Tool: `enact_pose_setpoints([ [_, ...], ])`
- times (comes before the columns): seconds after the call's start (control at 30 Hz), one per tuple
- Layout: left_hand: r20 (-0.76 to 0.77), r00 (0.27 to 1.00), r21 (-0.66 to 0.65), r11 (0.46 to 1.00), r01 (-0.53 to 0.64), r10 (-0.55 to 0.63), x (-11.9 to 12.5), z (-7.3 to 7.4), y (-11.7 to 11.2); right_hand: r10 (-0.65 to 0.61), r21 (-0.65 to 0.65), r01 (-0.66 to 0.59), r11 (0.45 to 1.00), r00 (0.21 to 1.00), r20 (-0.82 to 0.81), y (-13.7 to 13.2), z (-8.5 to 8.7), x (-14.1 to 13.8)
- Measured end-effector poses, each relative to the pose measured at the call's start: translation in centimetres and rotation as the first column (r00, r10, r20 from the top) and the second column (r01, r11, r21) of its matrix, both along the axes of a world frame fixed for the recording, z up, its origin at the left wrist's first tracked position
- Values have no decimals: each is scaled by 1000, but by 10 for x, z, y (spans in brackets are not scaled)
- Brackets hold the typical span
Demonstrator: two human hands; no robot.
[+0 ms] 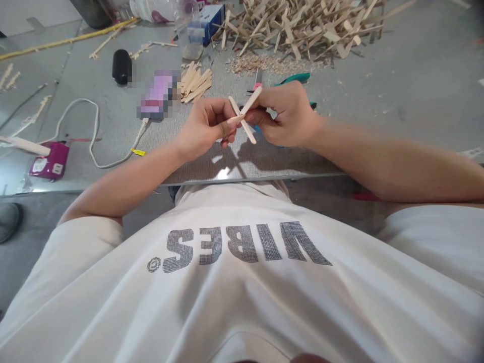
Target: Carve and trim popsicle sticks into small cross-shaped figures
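Note:
Two flat wooden sticks (243,115) are crossed in an X above the near edge of the grey table (397,91). My left hand (206,126) pinches them at the crossing from the left. My right hand (289,115) is closed on the upper stick from the right. Both hands hover just above the tabletop, close to my chest.
A big heap of wooden sticks (302,25) lies at the back, sawdust (260,63) before it. A small stack of sticks (194,83), teal-handled pliers (295,78), a black cylinder (121,65), a white cable (94,141) and a purple charger (50,161) lie left.

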State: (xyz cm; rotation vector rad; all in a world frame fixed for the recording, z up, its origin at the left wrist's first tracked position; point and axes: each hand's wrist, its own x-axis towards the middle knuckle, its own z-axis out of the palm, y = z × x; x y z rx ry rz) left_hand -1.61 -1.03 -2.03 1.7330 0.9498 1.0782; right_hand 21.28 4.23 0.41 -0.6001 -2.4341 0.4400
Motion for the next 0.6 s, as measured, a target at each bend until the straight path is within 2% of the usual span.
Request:
enact_pose_setpoints([
  [0.1,-23,998,93,994,-51,53,-1,0,-1,19,22,-20,1000,1000,22,-4,-2,-3],
  [0.23,-4,993,198,973,-116,119,0,-1,3,-74,47,73,996,997,24,-7,-9,-5],
  [0.33,-3,993,171,978,-119,121,1,-1,6,-111,85,110,990,994,10,-5,-16,-4],
  [0.5,14,992,151,981,-123,123,1,3,11,-55,173,63,983,997,-47,2,-24,-3],
  [0.6,-18,990,169,976,-135,140,-1,5,14,-68,220,73,973,997,-33,2,-25,-2],
])
